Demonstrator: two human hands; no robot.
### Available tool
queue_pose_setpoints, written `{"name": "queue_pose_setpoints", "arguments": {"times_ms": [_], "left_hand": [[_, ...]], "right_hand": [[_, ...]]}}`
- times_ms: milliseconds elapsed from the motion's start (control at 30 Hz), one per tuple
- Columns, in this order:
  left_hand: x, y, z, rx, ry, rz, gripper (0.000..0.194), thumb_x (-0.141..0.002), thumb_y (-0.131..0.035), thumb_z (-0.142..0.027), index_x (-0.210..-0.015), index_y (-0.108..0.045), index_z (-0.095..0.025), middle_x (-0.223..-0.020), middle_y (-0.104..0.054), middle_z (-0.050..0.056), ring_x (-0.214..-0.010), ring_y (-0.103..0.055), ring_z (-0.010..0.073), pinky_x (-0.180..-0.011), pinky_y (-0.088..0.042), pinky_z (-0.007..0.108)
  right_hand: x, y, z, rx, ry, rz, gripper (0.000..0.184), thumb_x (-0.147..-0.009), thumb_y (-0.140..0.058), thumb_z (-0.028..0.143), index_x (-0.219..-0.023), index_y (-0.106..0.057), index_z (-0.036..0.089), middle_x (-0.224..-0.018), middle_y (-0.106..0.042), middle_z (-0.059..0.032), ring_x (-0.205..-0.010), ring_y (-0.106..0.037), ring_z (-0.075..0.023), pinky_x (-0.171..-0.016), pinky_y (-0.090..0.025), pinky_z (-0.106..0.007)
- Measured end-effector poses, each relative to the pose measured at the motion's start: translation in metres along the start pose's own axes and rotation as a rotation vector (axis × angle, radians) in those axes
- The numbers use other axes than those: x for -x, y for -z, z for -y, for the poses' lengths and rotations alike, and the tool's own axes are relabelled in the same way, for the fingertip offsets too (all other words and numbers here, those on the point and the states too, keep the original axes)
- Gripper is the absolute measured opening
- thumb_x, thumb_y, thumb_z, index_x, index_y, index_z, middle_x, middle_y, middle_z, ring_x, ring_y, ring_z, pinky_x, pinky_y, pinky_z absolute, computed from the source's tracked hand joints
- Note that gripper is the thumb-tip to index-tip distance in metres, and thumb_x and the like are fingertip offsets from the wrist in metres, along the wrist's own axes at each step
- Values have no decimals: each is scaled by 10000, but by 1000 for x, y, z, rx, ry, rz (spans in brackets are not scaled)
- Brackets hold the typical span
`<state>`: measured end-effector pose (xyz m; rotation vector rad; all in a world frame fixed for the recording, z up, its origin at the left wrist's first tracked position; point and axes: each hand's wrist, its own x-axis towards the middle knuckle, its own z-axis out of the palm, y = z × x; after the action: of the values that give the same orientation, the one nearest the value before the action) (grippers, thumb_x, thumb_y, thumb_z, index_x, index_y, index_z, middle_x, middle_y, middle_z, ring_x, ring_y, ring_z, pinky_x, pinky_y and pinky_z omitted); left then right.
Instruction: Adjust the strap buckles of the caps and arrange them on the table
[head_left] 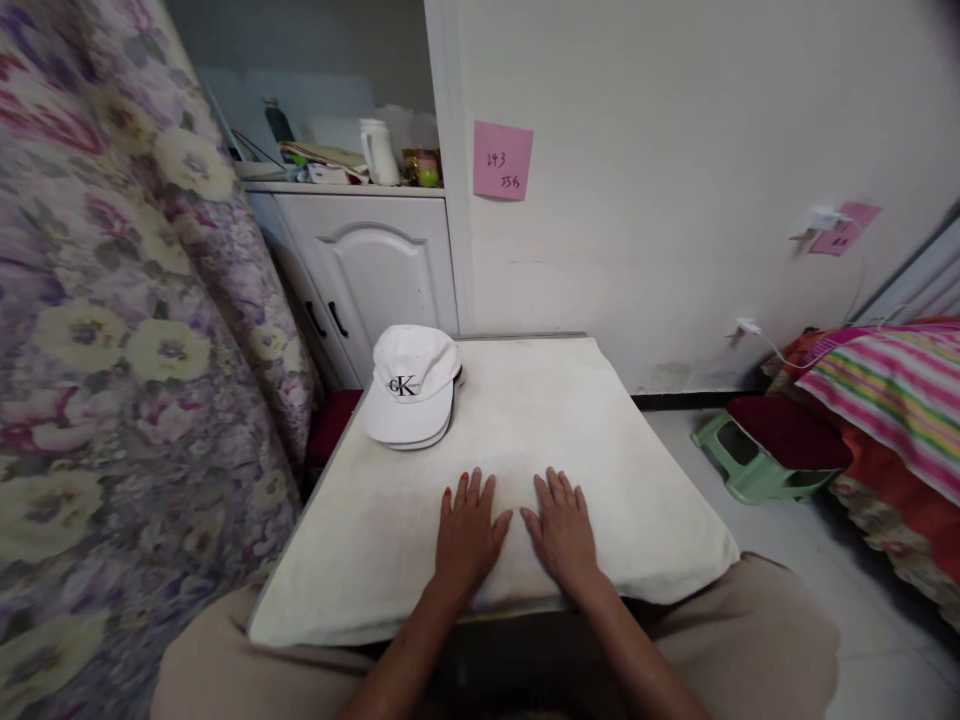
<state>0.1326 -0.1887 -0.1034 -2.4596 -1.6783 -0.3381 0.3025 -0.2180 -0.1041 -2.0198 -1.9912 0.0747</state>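
Note:
My left hand lies flat, palm down, on the cream cloth of a small table. Beside it my right hand rests the same way, fingers spread a little. A narrow gap separates the two thumbs, and neither hand holds anything. On the table's left side, beyond my left hand, sits a white baseball cap with black lettering on its front. Its brim points toward me, and a second brim edge shows under the first, so caps may be stacked there.
A floral curtain hangs at the left. Behind the table stand a white cabinet with a white jug on top and a wall bearing a pink note. A green stool and a striped bed cover are at the right.

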Motion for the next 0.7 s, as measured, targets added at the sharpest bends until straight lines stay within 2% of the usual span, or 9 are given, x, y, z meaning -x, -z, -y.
{"name": "queue_pose_setpoints", "arguments": {"times_ms": [700], "left_hand": [[0, -4, 1, 13, 7, 8, 567, -966, -413, -465, -1445, -469, -166, -1545, -398, 177, -1435, -338, 349, -1136, -271, 567]], "right_hand": [[0, 0, 0, -5, -13, 23, 581, -985, -403, 441, -1477, -429, 133, -1575, -334, -156, -1465, -268, -332, -1172, -173, -507]]}}
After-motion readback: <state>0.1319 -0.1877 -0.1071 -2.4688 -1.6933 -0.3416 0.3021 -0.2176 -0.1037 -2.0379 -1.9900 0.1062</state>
